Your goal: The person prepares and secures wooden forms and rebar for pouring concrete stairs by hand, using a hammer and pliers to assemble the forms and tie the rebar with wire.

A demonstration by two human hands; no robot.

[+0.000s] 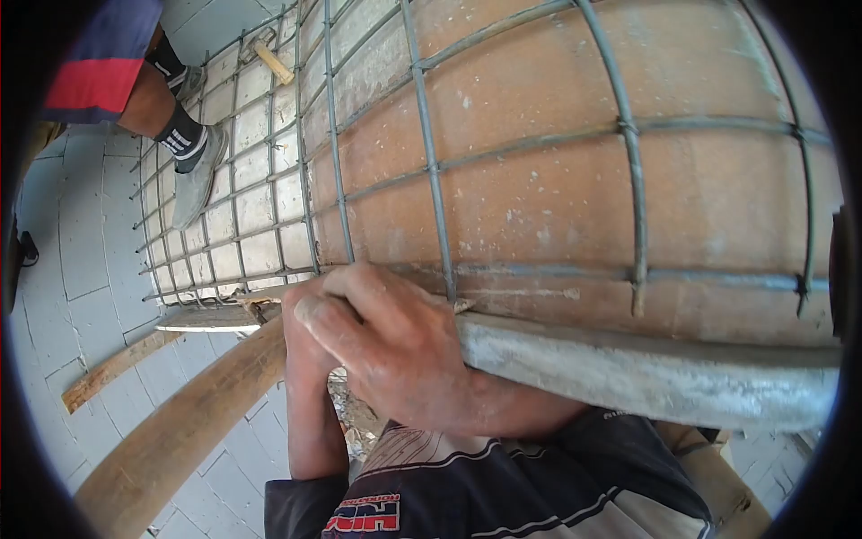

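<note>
My right hand (391,346) is closed, its fingers curled at the board edge beside the steel bar grid (435,171). What it grips is hidden beneath the fingers. Pressed against it on the left side is my left hand (303,314), mostly covered by the right one, so its fingers do not show clearly. Both hands sit at the near edge of the brown panel (530,207), next to the left end of a grey, dusty board (646,364).
A rounded wooden pole (189,418) slants down to the lower left, near a short plank (117,368). At upper left, another person's shoe (197,180) rests on the grid. A hammer (272,61) lies beyond it. Bar ends stick out along the grid's edges.
</note>
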